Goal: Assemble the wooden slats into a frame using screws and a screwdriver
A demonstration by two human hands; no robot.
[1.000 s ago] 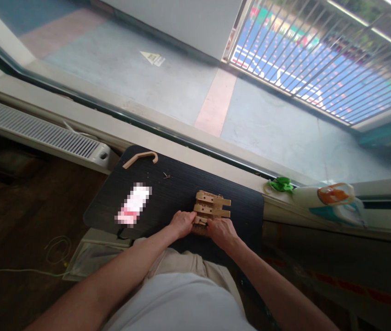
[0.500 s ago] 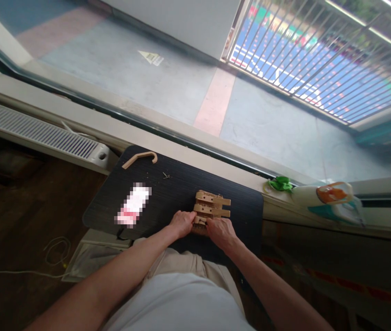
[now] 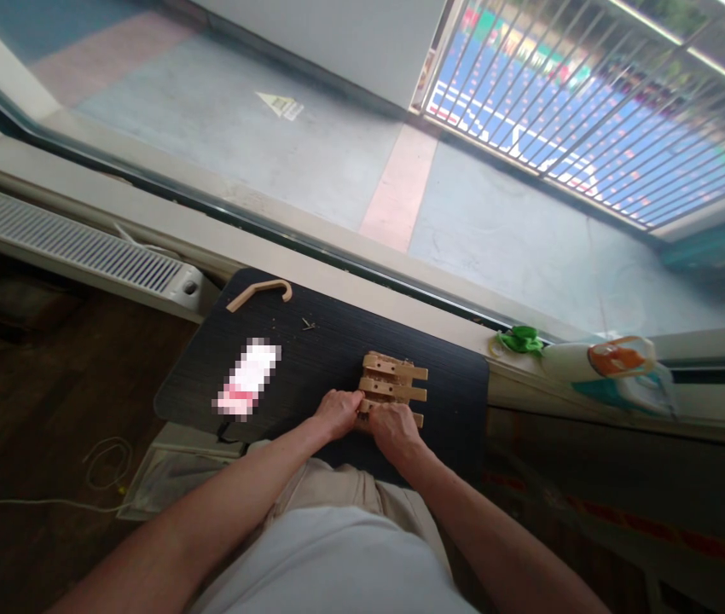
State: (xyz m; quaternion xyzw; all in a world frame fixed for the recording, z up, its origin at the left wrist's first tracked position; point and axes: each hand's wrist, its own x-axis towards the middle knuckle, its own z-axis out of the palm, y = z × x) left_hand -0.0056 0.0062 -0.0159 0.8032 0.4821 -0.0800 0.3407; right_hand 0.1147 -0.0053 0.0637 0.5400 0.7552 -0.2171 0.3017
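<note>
A small wooden assembly (image 3: pixel 393 381) of stacked slats with crosswise bars lies on a black tabletop (image 3: pixel 311 358) in front of me. My left hand (image 3: pixel 335 414) is curled against its near left corner. My right hand (image 3: pixel 393 431) is closed over its near edge, covering the lowest bar. Both sets of fingers press on the wood; what lies under them is hidden.
A curved wooden piece (image 3: pixel 260 292) lies at the table's far left corner, a pink-and-white packet (image 3: pixel 248 379) nearer left, tiny bits (image 3: pixel 307 324) between. On the sill to the right sit a green object (image 3: pixel 517 341) and a white-orange bottle (image 3: pixel 606 362). A radiator grille (image 3: pixel 68 243) runs left.
My right hand has shifted slightly left and forward onto the assembly's near edge. The left hand and the assembly stay where they were.
</note>
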